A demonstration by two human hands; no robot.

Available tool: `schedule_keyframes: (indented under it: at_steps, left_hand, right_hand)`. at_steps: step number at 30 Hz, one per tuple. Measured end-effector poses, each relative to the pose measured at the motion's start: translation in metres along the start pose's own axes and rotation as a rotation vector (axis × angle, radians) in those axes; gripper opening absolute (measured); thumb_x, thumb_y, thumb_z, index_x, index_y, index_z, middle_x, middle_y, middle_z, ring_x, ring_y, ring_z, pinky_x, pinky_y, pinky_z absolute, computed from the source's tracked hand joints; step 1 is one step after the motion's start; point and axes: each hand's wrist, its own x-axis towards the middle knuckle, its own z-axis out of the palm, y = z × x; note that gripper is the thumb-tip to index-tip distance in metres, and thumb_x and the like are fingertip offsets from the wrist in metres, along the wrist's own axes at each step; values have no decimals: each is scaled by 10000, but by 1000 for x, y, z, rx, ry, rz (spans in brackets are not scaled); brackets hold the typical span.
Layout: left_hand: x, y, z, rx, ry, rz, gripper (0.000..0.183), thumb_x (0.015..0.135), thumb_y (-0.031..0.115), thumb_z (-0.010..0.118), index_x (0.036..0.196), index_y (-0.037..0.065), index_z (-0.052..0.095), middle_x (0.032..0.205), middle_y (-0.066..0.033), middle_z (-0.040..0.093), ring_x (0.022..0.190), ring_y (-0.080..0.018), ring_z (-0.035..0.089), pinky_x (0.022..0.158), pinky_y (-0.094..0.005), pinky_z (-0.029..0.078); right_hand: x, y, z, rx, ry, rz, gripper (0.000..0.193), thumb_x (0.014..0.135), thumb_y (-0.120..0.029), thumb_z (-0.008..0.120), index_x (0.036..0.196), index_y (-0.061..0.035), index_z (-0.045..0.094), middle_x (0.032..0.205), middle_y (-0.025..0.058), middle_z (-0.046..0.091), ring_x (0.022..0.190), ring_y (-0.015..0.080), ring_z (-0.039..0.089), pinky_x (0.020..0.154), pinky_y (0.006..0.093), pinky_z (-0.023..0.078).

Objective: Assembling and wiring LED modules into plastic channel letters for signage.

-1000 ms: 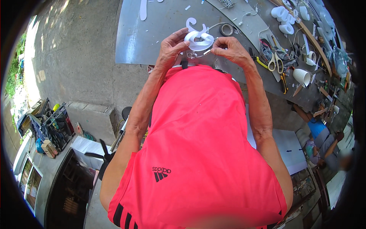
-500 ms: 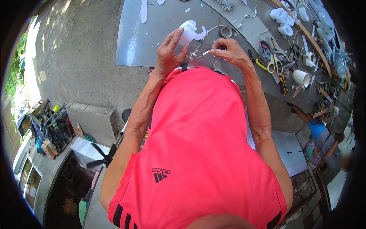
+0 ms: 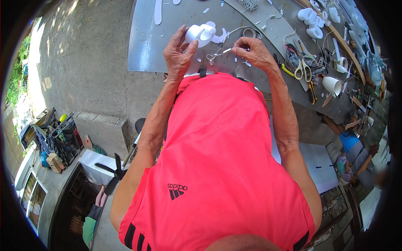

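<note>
My left hand (image 3: 179, 51) grips a white curled plastic piece (image 3: 199, 35) between thumb and fingers, its rounded opening turned to the right. To the right, my right hand (image 3: 251, 51) pinches a small white strip (image 3: 227, 50) by one end. A thin pale cord (image 3: 234, 32) with a tangled end lies on the metal table between the hands. Beside the held piece rests a curved white offcut (image 3: 218, 38). A tape roll (image 3: 250, 31) is partly hidden behind my right hand.
The grey metal table (image 3: 144, 46) carries white scraps. Right of my hands lie scissors (image 3: 302, 69), yellow-handled pliers (image 3: 287, 70), a utility knife (image 3: 312, 93), a white textured cup (image 3: 331, 85) and white plastic rolls (image 3: 307, 16). People are at far right and lower left (image 3: 90, 226).
My left hand has shifted slightly left and turned the white piece, so its opening shows. My right hand has risen a little with the strip. More of the person at lower left shows.
</note>
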Motion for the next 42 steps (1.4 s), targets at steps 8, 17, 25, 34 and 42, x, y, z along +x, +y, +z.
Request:
schedule_keyframes:
  at_steps: [8, 17, 25, 34, 42]
  left_hand:
    - [10, 4, -16, -38, 34, -56, 577, 907, -14, 732, 1438, -43, 508, 1353, -189, 610, 1257, -257, 615, 1036, -361, 556]
    - [21, -31, -41, 357, 191, -34, 353, 991, 152, 653, 1318, 20, 656, 1159, -112, 729, 1059, -188, 690, 859, -330, 561]
    - [28, -14, -40, 937, 407, 399, 220, 913, 99, 692, 1117, 21, 713, 1018, -141, 734, 839, -269, 703, 751, -367, 559]
    - [-11, -9, 6, 708, -428, -37, 298, 859, 261, 760, 1051, 35, 732, 933, -134, 710, 838, -305, 697, 753, -405, 546]
    - [2, -29, 26, 773, -346, 7, 198, 943, 176, 639, 1071, 55, 728, 999, -139, 735, 877, -356, 706, 792, -442, 549]
  right_hand:
    - [23, 6, -10, -193, 12, -98, 244, 934, -256, 722, 960, -15, 694, 797, 28, 641, 687, 113, 565, 634, 286, 461]
    - [72, 11, -11, -542, 66, -308, 267, 898, -269, 692, 975, -14, 679, 923, 135, 708, 881, 323, 681, 787, 414, 522]
    - [82, 15, -14, -599, -64, -135, 280, 893, -283, 686, 971, -15, 684, 933, 159, 725, 881, 339, 691, 772, 415, 531]
    - [50, 5, -29, -262, 22, -89, 274, 916, -265, 734, 980, 1, 713, 770, 62, 669, 704, 156, 608, 636, 329, 476]
    - [3, -3, -49, -125, -39, -38, 218, 934, -242, 735, 935, -26, 705, 770, -21, 629, 695, 67, 514, 611, 243, 407]
